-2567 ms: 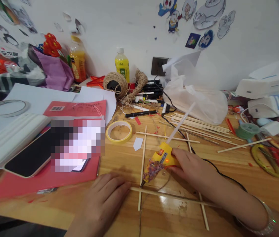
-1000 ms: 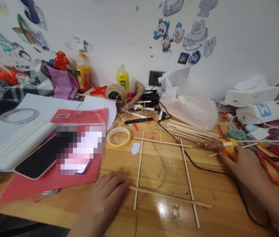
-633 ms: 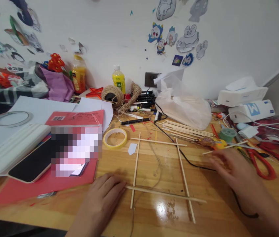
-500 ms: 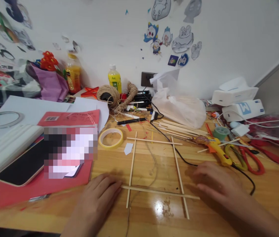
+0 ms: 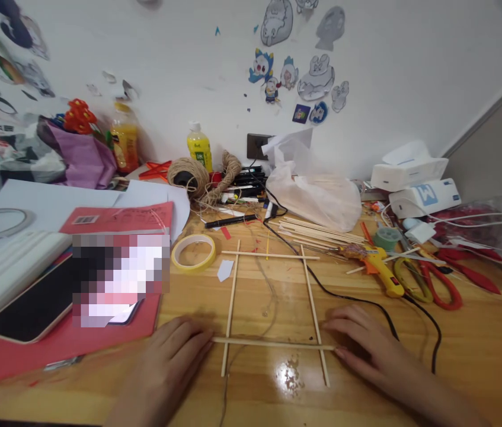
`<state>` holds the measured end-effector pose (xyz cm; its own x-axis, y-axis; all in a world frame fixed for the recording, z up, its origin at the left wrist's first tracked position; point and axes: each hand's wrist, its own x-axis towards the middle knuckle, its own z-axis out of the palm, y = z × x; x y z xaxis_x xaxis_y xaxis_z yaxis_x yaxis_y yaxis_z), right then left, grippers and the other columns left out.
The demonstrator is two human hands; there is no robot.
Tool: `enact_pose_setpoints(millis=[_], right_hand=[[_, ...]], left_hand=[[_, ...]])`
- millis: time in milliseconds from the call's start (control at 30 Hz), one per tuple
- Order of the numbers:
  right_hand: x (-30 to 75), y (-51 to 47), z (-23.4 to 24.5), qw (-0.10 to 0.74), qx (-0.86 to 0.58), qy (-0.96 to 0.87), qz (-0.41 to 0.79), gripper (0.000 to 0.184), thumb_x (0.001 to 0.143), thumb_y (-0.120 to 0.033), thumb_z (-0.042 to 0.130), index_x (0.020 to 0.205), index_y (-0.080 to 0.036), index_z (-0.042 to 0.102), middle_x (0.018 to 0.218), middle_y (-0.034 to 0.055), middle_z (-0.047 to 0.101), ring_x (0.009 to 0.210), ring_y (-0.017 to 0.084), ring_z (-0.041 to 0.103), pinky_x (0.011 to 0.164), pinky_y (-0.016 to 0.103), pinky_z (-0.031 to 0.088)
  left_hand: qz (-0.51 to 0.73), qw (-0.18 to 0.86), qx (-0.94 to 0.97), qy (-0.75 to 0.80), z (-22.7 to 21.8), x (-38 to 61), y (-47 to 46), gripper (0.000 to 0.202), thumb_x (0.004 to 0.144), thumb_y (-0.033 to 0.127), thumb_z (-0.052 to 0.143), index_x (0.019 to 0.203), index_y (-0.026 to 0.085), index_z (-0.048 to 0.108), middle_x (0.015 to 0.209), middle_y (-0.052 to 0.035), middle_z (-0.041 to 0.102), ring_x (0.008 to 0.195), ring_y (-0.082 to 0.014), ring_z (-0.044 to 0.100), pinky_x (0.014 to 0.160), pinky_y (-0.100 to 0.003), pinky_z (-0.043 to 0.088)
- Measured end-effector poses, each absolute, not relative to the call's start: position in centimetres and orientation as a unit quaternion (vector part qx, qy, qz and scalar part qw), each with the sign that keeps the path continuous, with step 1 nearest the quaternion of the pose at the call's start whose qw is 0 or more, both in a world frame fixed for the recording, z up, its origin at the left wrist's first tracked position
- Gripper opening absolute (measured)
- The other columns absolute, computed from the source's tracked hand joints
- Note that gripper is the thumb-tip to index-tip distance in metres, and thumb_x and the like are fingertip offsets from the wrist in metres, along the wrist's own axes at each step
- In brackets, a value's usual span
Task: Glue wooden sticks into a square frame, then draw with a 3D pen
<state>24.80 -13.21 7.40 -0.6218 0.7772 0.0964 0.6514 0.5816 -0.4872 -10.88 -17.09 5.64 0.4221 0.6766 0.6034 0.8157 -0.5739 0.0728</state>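
Take the stick frame (image 5: 232,302), lying flat on the wooden table (image 5: 317,410), as clock centre. Locate the left hand (image 5: 180,347) at 8 o'clock, fingertips against the left end of the near stick (image 5: 272,344) (pinching or pressing: impossible to tell), and the right hand (image 5: 361,339) at 4 o'clock, thumb and fingers parted by the opposite end. Note as limits the tape roll (image 5: 210,261) at 10, stick bundle (image 5: 317,229) at 1 and glue gun (image 5: 379,267) at 2, with open room from 5 to 7 and the table edge (image 5: 19,417) showing toward 8.
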Motion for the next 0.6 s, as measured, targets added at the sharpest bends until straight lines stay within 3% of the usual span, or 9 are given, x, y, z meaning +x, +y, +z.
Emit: enact_pose_setpoints(millis=[100, 267, 600], right_hand=[[24.7, -13.3, 7.1, 0.147, -0.401, -0.886, 0.181, 0.037, 0.086, -0.015, 0.050, 0.122, -0.026, 0.053, 0.112, 0.0089, 0.058, 0.104, 0.022, 0.055, 0.087, 0.038, 0.049], [24.1, -13.1, 6.8, 0.136, -0.394, -0.894, 0.162, 0.035, 0.089, -0.015, 0.045, 0.121, -0.023, 0.054, 0.107, 0.0100, 0.059, 0.099, 0.021, 0.057, 0.084, 0.038, 0.050], [24.4, -13.2, 6.1, 0.144, -0.407, -0.886, 0.169, 0.038, 0.091, -0.019, 0.045, 0.128, -0.022, 0.047, 0.111, 0.0106, 0.058, 0.102, 0.022, 0.055, 0.087, 0.040, 0.048]], left_hand=[[-0.297, 0.110, -0.835, -0.449, 5.9, -10.6, -17.1, 0.021, 0.093, 0.022, 0.043, 0.090, 0.018, 0.063, 0.082, -0.0058, 0.068, 0.076, -0.0173, 0.063, 0.068, -0.030, 0.052], [-0.307, 0.107, -0.830, -0.453, 5.9, -10.3, -17.1, 0.014, 0.090, 0.020, 0.049, 0.087, 0.017, 0.062, 0.081, -0.0056, 0.066, 0.075, -0.0170, 0.062, 0.069, -0.030, 0.052], [-0.310, 0.109, -0.830, -0.450, 5.5, -10.5, -17.0, 0.018, 0.090, 0.021, 0.047, 0.087, 0.018, 0.064, 0.081, -0.0056, 0.067, 0.075, -0.0173, 0.062, 0.069, -0.030, 0.052]])
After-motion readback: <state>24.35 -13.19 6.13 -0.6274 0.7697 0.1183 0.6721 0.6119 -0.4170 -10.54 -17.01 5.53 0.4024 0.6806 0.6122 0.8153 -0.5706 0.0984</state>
